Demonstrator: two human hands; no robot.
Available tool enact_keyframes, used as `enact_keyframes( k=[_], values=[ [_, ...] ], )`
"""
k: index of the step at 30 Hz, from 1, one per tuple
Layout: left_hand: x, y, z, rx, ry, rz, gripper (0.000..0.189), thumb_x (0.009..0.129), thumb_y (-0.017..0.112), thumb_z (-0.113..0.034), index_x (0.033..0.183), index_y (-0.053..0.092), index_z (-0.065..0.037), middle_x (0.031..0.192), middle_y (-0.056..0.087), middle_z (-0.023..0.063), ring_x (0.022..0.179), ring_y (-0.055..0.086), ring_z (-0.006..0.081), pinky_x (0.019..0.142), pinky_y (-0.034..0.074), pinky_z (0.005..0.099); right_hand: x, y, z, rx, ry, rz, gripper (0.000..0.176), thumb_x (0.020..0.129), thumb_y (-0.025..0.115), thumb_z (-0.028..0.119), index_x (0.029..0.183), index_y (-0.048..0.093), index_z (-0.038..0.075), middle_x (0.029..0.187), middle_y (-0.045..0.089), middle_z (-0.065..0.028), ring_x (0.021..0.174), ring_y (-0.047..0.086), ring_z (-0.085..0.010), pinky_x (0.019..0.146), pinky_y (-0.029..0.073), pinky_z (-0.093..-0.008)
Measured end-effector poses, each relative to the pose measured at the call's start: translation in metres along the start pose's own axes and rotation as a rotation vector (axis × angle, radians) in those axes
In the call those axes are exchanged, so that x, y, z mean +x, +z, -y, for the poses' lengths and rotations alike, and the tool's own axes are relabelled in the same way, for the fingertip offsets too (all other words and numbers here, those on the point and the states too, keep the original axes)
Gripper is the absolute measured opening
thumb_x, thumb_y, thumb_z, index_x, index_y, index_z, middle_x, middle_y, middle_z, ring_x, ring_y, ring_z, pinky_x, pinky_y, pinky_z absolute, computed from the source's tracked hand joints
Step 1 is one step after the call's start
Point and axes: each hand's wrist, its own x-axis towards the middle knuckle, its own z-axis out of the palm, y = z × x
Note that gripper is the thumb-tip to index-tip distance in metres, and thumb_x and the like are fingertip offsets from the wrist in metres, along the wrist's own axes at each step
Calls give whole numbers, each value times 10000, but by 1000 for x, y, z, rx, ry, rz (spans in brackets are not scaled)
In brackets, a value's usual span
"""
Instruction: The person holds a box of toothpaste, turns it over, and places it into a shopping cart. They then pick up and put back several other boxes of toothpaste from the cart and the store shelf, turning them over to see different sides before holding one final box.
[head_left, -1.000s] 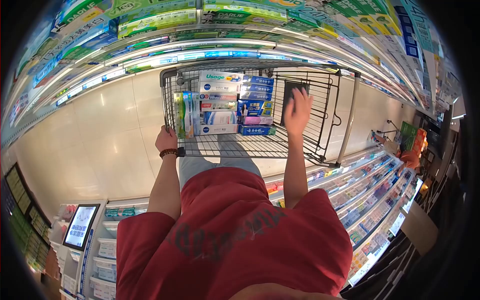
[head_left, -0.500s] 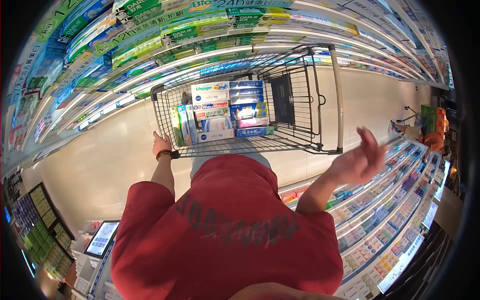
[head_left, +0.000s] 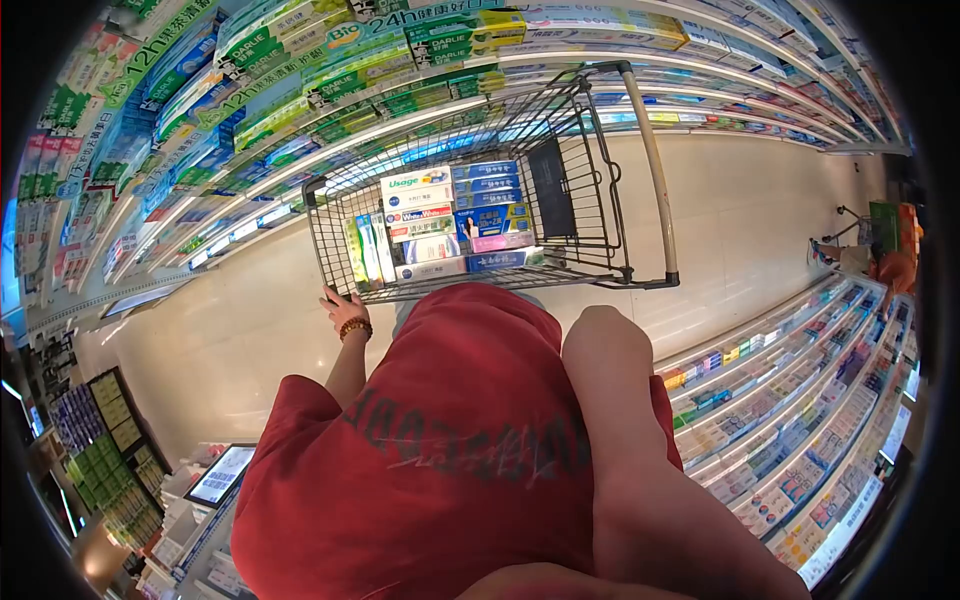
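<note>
My left hand (head_left: pixel 345 309), with a beaded bracelet at the wrist, is at the near left corner of a wire shopping cart (head_left: pixel 590 272), its fingers curled on the rim. Inside the cart lie stacked toothpaste boxes (head_left: pixel 417 200) in two columns, white ones beside blue ones. Several slim green and blue packs (head_left: pixel 370 250) stand upright at the left end. My right arm (head_left: pixel 610 400) is bent, its elbow towards the cart and its forearm running back to the bottom edge. The right hand itself is out of view.
Shelves of boxed toothpaste (head_left: pixel 370 65) run along the far side, close to the cart. Lower shelves (head_left: pixel 780 400) with small packs stand on the right. A screen (head_left: pixel 222 474) sits on a display at lower left. A person (head_left: pixel 893 270) is at far right.
My right hand, raised and blurred at the right before, has left the view as the arm folded back. My left hand stays at the cart's corner. The view has turned slightly.
</note>
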Motion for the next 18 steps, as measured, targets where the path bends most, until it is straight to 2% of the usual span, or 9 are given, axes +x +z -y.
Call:
enact_keyframes(
  k=[4, 10, 18],
  values=[
    [14, -4, 1, 34, 67, 84, 903, 894, 615, -303, 1589, 46, -215, 1583, 240, 234, 1234, 537, 422, 947, 519, 513, 2, -2, 14, 4, -71, -24, 454, 1070, 344, 127, 1453, 333, -116, 1530, 359, -226, 1448, 320, -300, 1236, 253, -396],
    [19, -10, -8, 62, 53, 152, 956, 881, 662, -274, 1588, 18, -259, 1589, 215, 254, 1232, 536, 442, 957, 518, 509, 8, 0, 11, -3, -182, -31, 451, 1073, 332, 119, 1458, 322, -116, 1531, 357, -226, 1452, 315, -292, 1235, 260, -384],
    [26, -15, -9, 18, 61, 216, 974, 861, 666, -245, 1589, 18, -254, 1603, 157, 264, 1218, 542, 458, 966, 515, 511, 6, 10, 32, 1, -215, -60, 463, 1089, 256, 126, 1477, 258, -128, 1552, 316, -226, 1462, 298, -260, 1245, 230, -340]
  ],
)
